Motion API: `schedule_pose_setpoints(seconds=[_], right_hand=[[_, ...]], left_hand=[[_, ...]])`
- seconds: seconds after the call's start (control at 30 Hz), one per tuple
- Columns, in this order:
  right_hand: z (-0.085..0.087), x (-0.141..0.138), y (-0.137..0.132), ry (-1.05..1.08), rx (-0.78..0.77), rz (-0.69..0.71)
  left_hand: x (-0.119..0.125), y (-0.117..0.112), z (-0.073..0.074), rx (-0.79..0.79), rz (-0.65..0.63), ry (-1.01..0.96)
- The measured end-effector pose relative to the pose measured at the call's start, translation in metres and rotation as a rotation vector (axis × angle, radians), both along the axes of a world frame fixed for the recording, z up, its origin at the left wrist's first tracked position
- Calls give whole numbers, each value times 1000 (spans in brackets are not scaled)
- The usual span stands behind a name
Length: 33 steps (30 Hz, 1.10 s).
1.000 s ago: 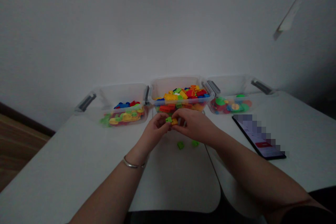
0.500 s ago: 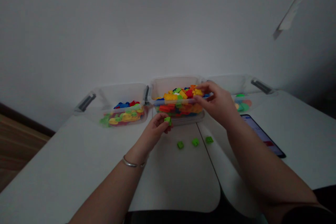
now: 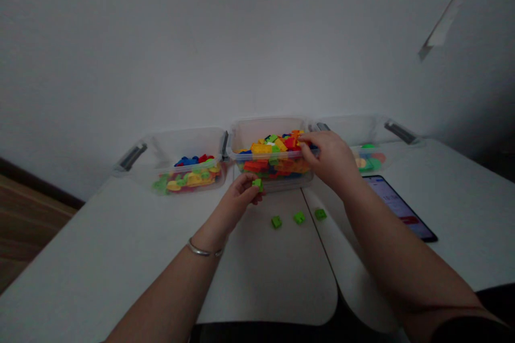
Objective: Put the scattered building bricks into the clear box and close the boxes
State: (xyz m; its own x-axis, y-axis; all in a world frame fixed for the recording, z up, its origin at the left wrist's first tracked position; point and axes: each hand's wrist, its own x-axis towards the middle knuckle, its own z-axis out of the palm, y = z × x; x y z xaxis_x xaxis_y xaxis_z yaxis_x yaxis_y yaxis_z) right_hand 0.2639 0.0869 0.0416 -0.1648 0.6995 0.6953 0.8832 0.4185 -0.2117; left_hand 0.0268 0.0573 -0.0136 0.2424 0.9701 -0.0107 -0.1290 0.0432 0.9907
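Note:
My left hand (image 3: 240, 196) pinches a small green brick (image 3: 257, 184) just in front of the middle clear bin (image 3: 270, 124). That bin is heaped with red, yellow, orange, blue and green bricks (image 3: 273, 153). My right hand (image 3: 328, 159) reaches into the bin's right side with its fingers curled down among the bricks; what they hold, if anything, is hidden. Three loose green bricks lie in a row on the white table (image 3: 120, 246): one (image 3: 276, 221) on the left, one (image 3: 299, 217) in the middle, one (image 3: 320, 214) on the right.
A clear bin (image 3: 161, 142) at the left holds blue, red, yellow and green pieces. Another clear bin (image 3: 362, 126) at the right holds round coloured pieces. A phone (image 3: 398, 208) with a lit screen lies right of my right arm. A white wall stands close behind the bins.
My right hand left my left hand and went into the middle bin. A third green brick now lies on the table. The orange piece once between my hands is gone from view.

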Motion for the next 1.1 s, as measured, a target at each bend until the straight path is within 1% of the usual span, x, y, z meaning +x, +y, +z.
schedule_pose_setpoints(seconds=[0.07, 0.27, 0.43, 0.53, 0.63, 0.73, 0.8, 0.9, 1.0, 1.1], right_hand=[[-1, -4, -2, -44, -15, 20], [-2, -11, -5, -142, -55, 11], [-2, -9, -6, -178, -80, 59], [-3, -7, -5, -165, -76, 82], [-2, -7, -7, -83, -40, 109], [2, -11, -12, -2, 16, 190], [5, -16, -19, 25, 40, 275], [8, -24, -29, 33, 28, 419], [6, -32, -34, 13, 14, 528], [1, -38, -34, -24, 54, 642]], left_hand=[[1, 0, 2, -7, 0, -2], [3, -3, 7, -32, 17, -13], [1, -4, 6, -33, 7, -32], [1, -4, 5, -47, 3, -52], [2, -3, 5, -68, 2, -87], [3, -3, 6, -91, -4, -112], [4, -4, 7, -100, -7, -125], [5, -5, 7, -111, -15, -153], [5, -4, 6, -111, -36, -179], [5, -4, 5, -83, -76, -188]])
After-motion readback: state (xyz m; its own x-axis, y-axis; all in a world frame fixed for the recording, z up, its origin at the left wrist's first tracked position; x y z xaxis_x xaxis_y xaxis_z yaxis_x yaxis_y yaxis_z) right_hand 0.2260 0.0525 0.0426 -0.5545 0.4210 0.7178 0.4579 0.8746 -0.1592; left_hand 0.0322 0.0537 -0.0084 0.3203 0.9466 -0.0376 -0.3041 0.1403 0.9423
